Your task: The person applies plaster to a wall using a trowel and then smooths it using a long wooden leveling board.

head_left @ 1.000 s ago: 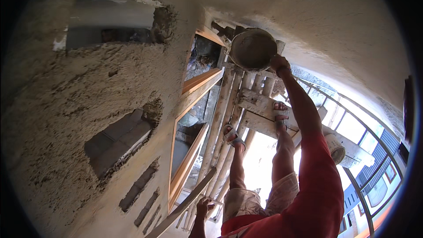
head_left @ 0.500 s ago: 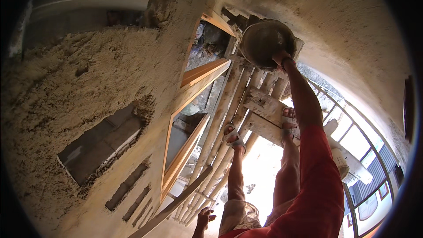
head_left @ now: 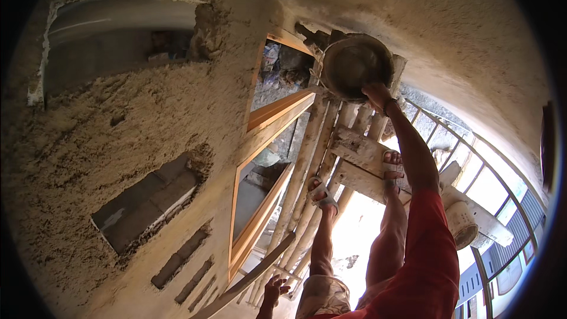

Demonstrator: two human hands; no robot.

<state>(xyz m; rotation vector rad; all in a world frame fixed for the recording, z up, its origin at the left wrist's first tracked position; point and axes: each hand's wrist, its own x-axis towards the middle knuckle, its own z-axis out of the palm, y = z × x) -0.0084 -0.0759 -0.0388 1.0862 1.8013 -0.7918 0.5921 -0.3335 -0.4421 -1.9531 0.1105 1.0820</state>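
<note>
Rough plaster wall (head_left: 106,142), dull metal pan (head_left: 354,65)

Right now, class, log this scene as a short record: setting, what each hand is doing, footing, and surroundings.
Setting: rough plastered wall with openings
Right hand: grips the rim of a round mortar pan at arm's length
Left hand: open, beside a slanting pole; contact unclear
Footing: sandalled feet on a scaffold of poles and planks
Nearby: wooden window frame, bucket

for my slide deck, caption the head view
Right hand grips a round mortar pan on bamboo scaffolding beside a rough-plastered wall.
</note>
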